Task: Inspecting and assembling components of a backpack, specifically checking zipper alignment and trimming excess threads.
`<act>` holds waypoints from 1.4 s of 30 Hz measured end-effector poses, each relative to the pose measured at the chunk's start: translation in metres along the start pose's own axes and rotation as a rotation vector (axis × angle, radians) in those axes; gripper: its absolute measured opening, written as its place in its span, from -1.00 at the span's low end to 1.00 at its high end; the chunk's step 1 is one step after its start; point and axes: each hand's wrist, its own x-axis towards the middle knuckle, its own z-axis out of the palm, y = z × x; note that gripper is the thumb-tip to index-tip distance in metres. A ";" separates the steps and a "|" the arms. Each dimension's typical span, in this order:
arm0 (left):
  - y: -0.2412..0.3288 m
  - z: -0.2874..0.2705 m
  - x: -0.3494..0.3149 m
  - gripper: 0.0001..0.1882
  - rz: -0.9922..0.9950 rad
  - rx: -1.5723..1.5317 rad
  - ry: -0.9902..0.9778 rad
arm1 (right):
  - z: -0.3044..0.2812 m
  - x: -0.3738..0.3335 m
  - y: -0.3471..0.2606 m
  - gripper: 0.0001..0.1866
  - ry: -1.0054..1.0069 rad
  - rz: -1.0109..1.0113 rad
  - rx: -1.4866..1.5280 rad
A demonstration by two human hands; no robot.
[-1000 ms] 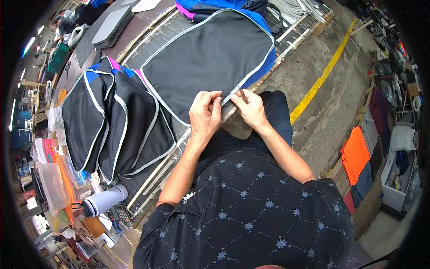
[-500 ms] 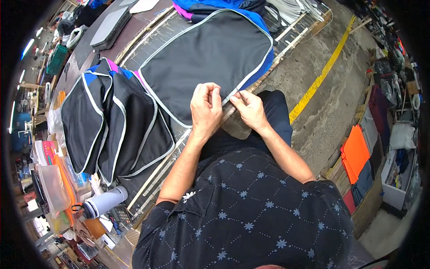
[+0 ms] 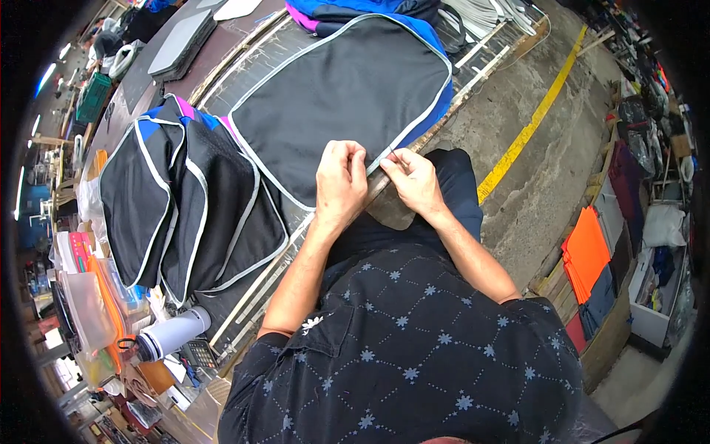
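A large black fabric panel with light grey edge binding lies spread on the worktable before me. My left hand is over its near edge, fingers curled and thumb and fingertips together; whatever is in that pinch is too small to make out. Close to its right, my right hand is closed at the bound edge. Its fingertips hold a small dark pointed tool, mostly hidden by the fingers, against the grey binding. To the left sits a folded stack of black pieces with the same grey binding and blue and magenta parts.
A grey-blue bottle and a calculator stand on the left. Blue and magenta fabric and grey strips lie at the far end. Right of the table, a yellow line crosses the concrete floor; orange sheets sit beyond.
My right fingers have tilted slightly, so less of the dark tool shows. My left hand has shifted very little; the fabric lies as before.
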 end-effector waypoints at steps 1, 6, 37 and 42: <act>-0.002 -0.001 -0.001 -0.93 -0.004 -0.025 0.025 | 0.001 0.000 0.000 -0.78 -0.001 0.000 0.000; 0.002 -0.013 -0.002 -0.89 -0.070 -0.150 0.100 | 0.001 0.000 0.000 -0.79 0.008 -0.061 -0.014; 0.014 0.003 0.012 -0.95 -0.069 -0.046 -0.089 | -0.013 0.013 -0.008 -0.71 0.096 -0.096 0.037; 0.011 0.001 0.006 -0.93 -0.175 -0.185 -0.064 | -0.018 0.011 -0.008 -0.70 0.117 -0.078 -0.046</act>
